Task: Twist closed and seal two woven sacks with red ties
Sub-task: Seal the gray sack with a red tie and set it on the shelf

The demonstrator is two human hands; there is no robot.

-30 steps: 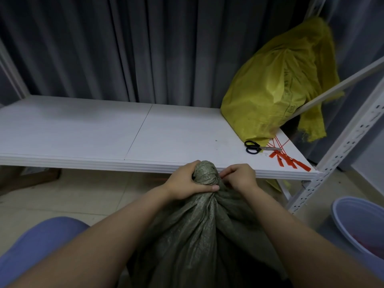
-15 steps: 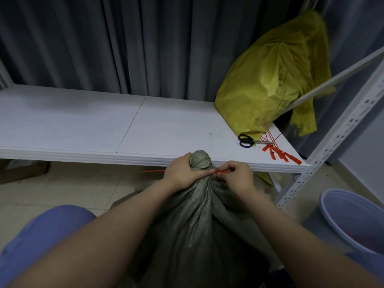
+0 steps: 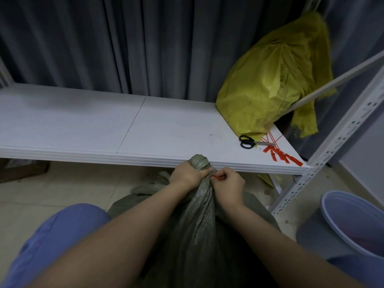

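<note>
Left hand (image 3: 188, 175) grips the twisted neck of the green sack (image 3: 199, 215). Right hand (image 3: 228, 183) pinches a red tie (image 3: 216, 178) at the neck.

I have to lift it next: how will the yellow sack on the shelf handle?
The yellow sack will probably sag when lifted: its cloth is creased and a loose flap hangs down. It bulges, so it may be heavy. It leans in the shelf corner, so a push might slump it.
</note>
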